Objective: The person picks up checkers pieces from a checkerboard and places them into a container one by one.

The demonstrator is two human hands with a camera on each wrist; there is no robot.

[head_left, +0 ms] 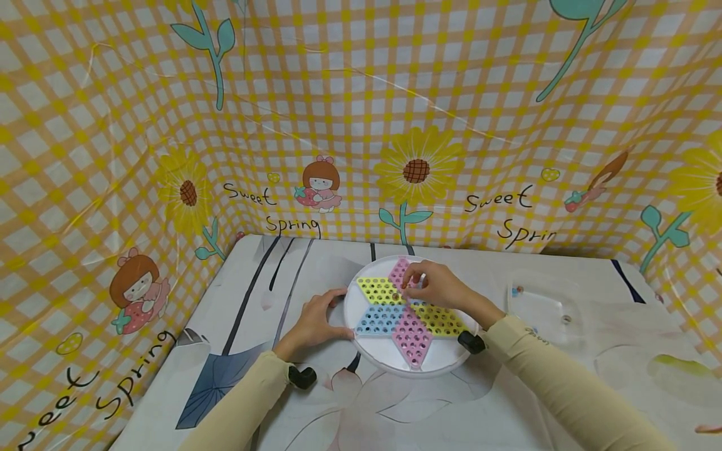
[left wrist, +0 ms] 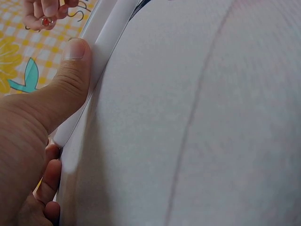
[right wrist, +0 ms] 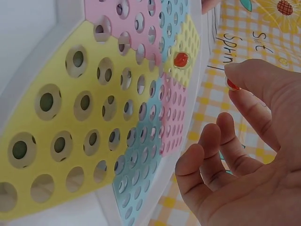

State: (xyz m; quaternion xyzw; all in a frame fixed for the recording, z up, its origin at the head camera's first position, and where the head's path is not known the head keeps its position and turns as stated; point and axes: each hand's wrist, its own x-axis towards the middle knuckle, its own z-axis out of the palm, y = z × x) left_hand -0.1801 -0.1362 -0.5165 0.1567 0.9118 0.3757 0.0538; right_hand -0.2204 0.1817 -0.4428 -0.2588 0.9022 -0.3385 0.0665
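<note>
A round white Chinese checkers board lies on the table, its star of pink, yellow and blue sections dotted with holes. At its left edge my left hand grips the rim, the thumb against the side in the left wrist view. Over the far part of the star, my right hand pinches a small red marble between thumb and index finger; its other fingers are loosely bent. Another red marble sits in a hole on a yellow section. Dark rounds show through several holes nearer the right wrist camera.
To the right of the board is a clear plastic tray with a few marbles in it. A floral cloth covers the table. Checked fabric rises behind and along the left side.
</note>
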